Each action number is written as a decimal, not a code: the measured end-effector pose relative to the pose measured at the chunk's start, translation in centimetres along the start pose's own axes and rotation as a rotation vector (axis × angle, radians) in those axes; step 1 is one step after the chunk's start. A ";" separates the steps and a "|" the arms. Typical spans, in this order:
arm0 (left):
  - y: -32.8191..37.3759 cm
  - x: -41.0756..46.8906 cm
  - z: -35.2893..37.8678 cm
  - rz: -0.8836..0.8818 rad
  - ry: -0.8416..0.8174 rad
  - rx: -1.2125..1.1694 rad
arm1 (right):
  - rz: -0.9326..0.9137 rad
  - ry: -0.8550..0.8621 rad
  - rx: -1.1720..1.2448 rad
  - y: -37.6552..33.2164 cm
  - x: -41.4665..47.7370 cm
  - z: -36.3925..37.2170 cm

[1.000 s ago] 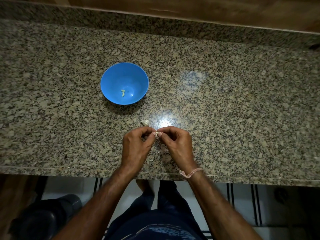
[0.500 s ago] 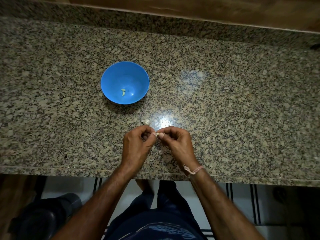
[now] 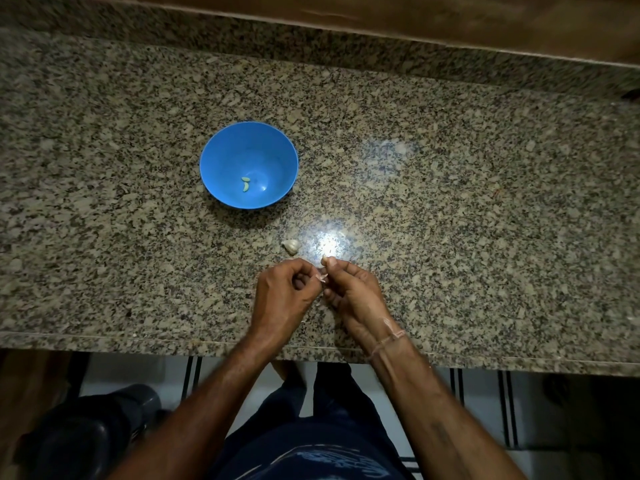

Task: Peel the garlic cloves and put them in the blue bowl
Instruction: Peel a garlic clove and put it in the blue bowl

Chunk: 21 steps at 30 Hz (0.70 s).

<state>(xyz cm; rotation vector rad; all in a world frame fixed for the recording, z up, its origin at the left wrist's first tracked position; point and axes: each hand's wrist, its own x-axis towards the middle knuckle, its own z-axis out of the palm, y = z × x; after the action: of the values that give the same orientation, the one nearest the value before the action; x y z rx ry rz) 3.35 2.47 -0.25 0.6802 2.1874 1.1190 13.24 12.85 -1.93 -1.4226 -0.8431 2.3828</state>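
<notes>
Here we find both hands meeting low over the near edge of the speckled granite desk (image 3: 450, 220). The right hand (image 3: 353, 296) has its fingers curled and pinches a small garlic clove (image 3: 325, 260) between thumb and forefinger, the pale tip poking out at twelve o'clock from its knuckles. The left hand (image 3: 284, 299), also curled, pinches a thin scrap of papery skin (image 3: 321, 278) just beside that clove; we cannot tell whether the scrap is attached to the clove. A thin thread band (image 3: 388, 337) circles the right wrist. At about ten o'clock from the fingertips, close by, a second clove (image 3: 291, 246) lies on the desk in its skin, next to a bright glare of light. Farther off at eleven o'clock stands the blue bowl (image 3: 221, 157), upright, with two peeled cloves (image 3: 245, 184) lying against each other near its bottom, slightly toward six o'clock of its centre.
</notes>
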 end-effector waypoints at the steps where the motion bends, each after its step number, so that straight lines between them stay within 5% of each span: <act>1: -0.1 0.0 0.1 -0.005 0.000 0.009 | -0.021 0.008 -0.031 -0.1 0.1 -0.1; 9: -0.6 0.4 -0.2 -0.066 0.066 -0.020 | -0.140 -0.009 -0.264 -0.2 -0.2 -0.5; 21: 0.1 0.5 -0.5 -0.075 0.016 -0.297 | -0.108 -0.086 -0.241 -0.5 -0.6 -0.4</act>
<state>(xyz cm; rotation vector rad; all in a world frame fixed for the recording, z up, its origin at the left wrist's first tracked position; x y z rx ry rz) 2.69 2.56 -0.03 0.4570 1.9851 1.3758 13.83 13.12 -1.37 -1.3251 -1.2322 2.3387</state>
